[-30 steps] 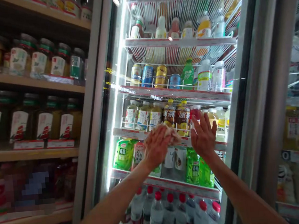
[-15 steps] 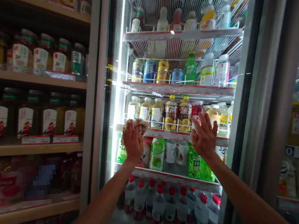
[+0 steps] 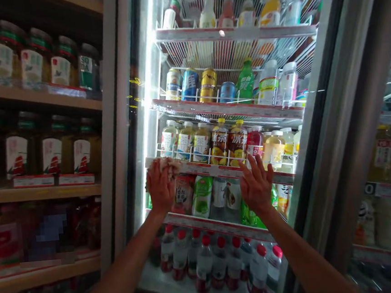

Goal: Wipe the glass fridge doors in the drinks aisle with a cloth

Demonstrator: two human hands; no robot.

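My left hand (image 3: 161,189) presses a crumpled, pale brownish cloth (image 3: 170,165) at the left side of a lit drinks fridge, its fingers over the cloth. Behind it runs the price strip of a middle shelf. My right hand (image 3: 256,186) is raised with fingers spread, holding nothing, in front of the same strip further right. Bright reflections suggest a glass door before the shelves; whether the right palm touches it I cannot tell. Iced tea bottles (image 3: 220,142) and a red drink bottle (image 3: 255,142) stand behind, between and above the hands.
Cans (image 3: 208,85) and more bottles fill the upper shelves. Red-capped bottles (image 3: 204,264) stand at the bottom. Wooden shelves with jars (image 3: 32,58) are at the left. A metal door frame (image 3: 346,106) runs along the right, with another stocked fridge beyond.
My left hand and the cloth have slid a little left and down. My right hand has also shifted slightly left and down. The view has turned slightly, moving the shelves left and up.
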